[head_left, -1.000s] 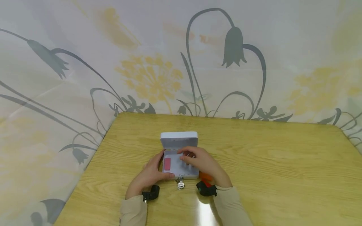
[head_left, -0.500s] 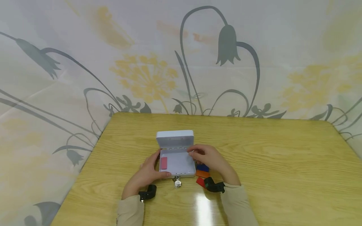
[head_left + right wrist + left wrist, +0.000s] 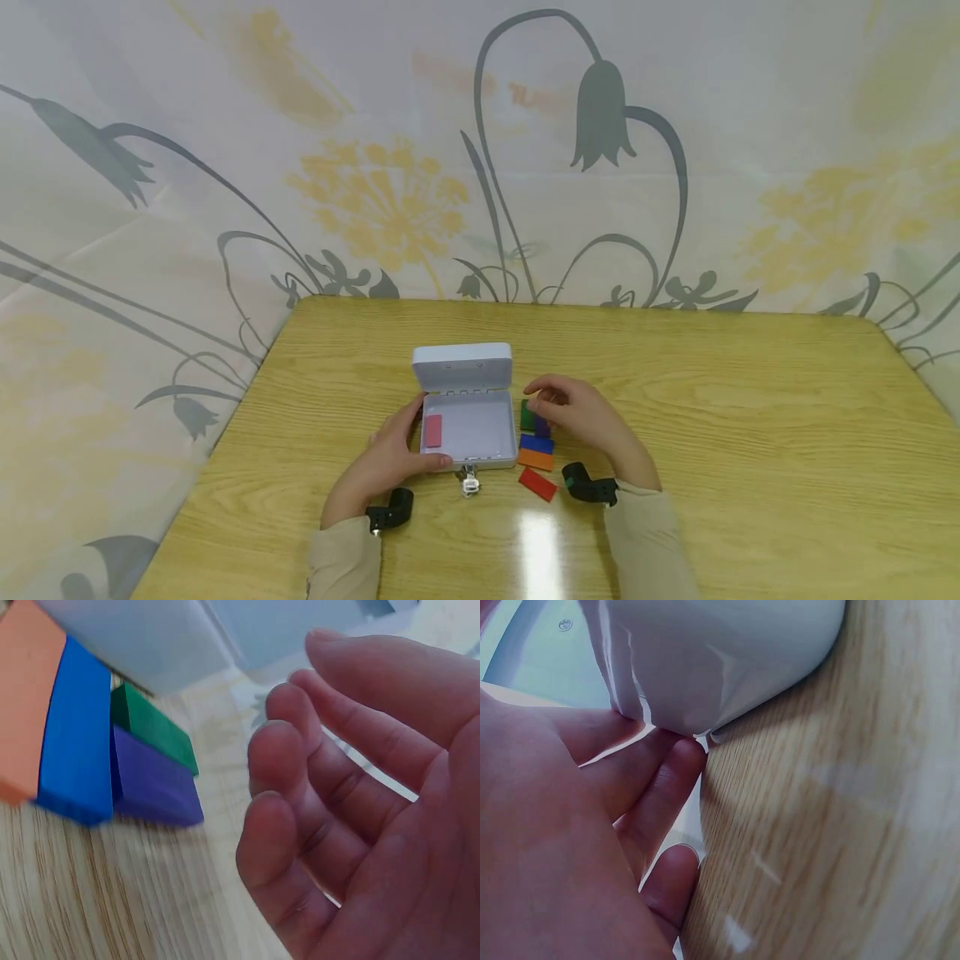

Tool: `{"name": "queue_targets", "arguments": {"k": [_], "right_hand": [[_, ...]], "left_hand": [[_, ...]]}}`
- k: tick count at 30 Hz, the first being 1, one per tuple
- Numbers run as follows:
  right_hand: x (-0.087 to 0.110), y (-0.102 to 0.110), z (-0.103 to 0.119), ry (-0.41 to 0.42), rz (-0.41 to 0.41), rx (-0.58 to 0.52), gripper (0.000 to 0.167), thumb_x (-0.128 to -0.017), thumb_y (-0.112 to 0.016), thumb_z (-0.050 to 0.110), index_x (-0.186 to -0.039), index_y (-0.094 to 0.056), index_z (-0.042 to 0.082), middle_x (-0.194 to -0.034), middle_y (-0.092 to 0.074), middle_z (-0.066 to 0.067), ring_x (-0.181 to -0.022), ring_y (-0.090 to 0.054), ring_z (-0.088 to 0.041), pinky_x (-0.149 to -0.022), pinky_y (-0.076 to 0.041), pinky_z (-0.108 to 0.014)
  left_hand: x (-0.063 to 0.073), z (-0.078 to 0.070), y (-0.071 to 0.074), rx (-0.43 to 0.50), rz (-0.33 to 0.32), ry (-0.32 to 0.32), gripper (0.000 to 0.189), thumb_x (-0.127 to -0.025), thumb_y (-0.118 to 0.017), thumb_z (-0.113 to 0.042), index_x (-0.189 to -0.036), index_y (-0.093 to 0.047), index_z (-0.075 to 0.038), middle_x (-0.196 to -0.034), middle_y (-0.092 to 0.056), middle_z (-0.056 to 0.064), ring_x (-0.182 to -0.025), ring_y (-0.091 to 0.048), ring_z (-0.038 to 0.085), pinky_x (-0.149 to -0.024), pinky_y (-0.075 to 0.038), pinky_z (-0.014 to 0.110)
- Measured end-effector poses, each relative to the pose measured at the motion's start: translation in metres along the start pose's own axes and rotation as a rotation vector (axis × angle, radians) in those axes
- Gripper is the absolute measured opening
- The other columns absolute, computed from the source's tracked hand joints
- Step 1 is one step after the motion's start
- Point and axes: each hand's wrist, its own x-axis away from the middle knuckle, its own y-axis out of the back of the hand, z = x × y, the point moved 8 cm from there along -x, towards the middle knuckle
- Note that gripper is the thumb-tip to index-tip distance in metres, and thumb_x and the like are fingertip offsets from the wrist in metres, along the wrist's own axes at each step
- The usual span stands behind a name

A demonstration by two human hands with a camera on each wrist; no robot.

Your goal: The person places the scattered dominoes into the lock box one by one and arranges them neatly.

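- Count, containers: one white box (image 3: 474, 429) on the counter (image 3: 712, 433), its one lid (image 3: 462, 367) raised on the far side.
- Count, blocks: six, one of each colour. Inside the box, at its left wall: pink block (image 3: 434, 431). On the counter to the right of the box: green block (image 3: 528, 415), purple block (image 3: 542, 427), blue block (image 3: 537, 443), orange block (image 3: 536, 460), red block (image 3: 537, 484).
- Arrangement: green and purple side by side; blue and orange side by side; red nearest the person, slanted, apart from the others.
- Metal keys (image 3: 470, 482) at the front of the box; number too small to tell.
- Count, hands: two. Left hand (image 3: 392, 450) clamped round the box's left side, thumb on the front edge, fingers at the rear corner.
- Right hand (image 3: 581, 410): fingers loosely bent, thumb and fingertips apart, holding nothing, near green and purple.
- Head view only: pink, red, keys.
- Left wrist view adds: fingertips against the box near the gap under the lid, otherwise hidden.
- Right wrist view adds: clear space between fingertips and blocks, which overlap in the head view; block thickness visible.
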Motion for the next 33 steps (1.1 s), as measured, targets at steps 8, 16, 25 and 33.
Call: {"name": "queue_targets", "arguments": {"k": [8,16,25,33], "right_hand": [[0.007,0.014,-0.020,-0.042,-0.025,0.046,0.031,-0.083,-0.063,0.030,-0.109,-0.060,0.013,-0.087,-0.058,-0.002,-0.073,-0.053,-0.018,-0.062,-0.045,-0.031],[0.012,0.023,-0.030,-0.047,-0.029,0.069,0.033,-0.084,-0.063,0.023,-0.112,-0.057,0.007,-0.086,-0.057,-0.003,-0.072,-0.052,-0.017,-0.064,-0.043,-0.031],[0.009,0.021,-0.030,-0.046,-0.016,0.136,0.033,-0.082,-0.065,0.021,-0.111,-0.058,0.006,-0.083,-0.055,-0.001,-0.073,-0.048,-0.017,-0.066,-0.040,-0.031],[0.009,0.014,-0.027,-0.054,0.010,0.150,0.033,-0.080,-0.067,0.021,-0.109,-0.058,0.007,-0.079,-0.052,-0.001,-0.070,-0.046,-0.016,-0.064,-0.038,-0.030]], "left_hand": [[0.002,0.001,0.000,0.015,0.008,0.021,0.103,-0.062,-0.078,-0.045,-0.143,-0.020,-0.018,-0.143,-0.027,0.009,-0.128,-0.023,0.029,-0.100,-0.010,0.052],[0.004,0.001,-0.001,-0.001,0.005,0.018,0.103,-0.062,-0.077,-0.047,-0.143,-0.020,-0.017,-0.142,-0.029,0.009,-0.128,-0.024,0.029,-0.100,-0.011,0.052],[0.002,-0.001,-0.001,-0.011,0.015,-0.012,0.102,-0.063,-0.076,-0.046,-0.144,-0.019,-0.019,-0.141,-0.030,0.008,-0.126,-0.026,0.029,-0.098,-0.014,0.052],[0.002,-0.004,-0.001,0.008,0.036,-0.043,0.107,-0.060,-0.078,-0.047,-0.144,-0.015,-0.024,-0.141,-0.031,0.002,-0.125,-0.027,0.024,-0.097,-0.014,0.051]]}}
